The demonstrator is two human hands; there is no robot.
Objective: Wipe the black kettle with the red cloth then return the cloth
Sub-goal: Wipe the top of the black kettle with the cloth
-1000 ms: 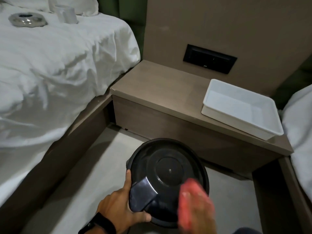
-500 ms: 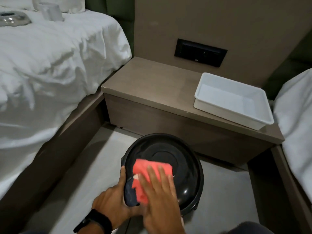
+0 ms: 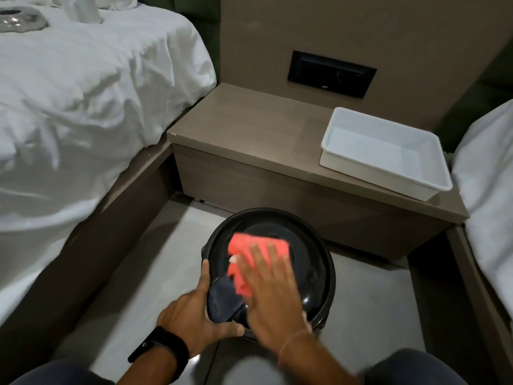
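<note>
The black kettle [image 3: 313, 262] is held low over the floor, its round glossy surface facing up at me. My left hand [image 3: 191, 320] grips it by the handle at its lower left edge. The red cloth [image 3: 249, 245] lies flat on the kettle's surface. My right hand [image 3: 272, 290] presses down on the cloth with the fingers spread, covering its lower part.
A wooden bedside table [image 3: 249, 129] stands behind the kettle, with a white plastic tray [image 3: 327, 159] on its right end. White-sheeted beds flank it: one at left [image 3: 83, 93] carrying a metal dish [image 3: 19, 19], one at right [image 3: 488, 173]. A black socket panel [image 3: 330, 73] sits in the wall.
My right hand came up from the kettle's lower right edge onto its surface with the cloth and now presses it a little further up. The left hand keeps its grip.
</note>
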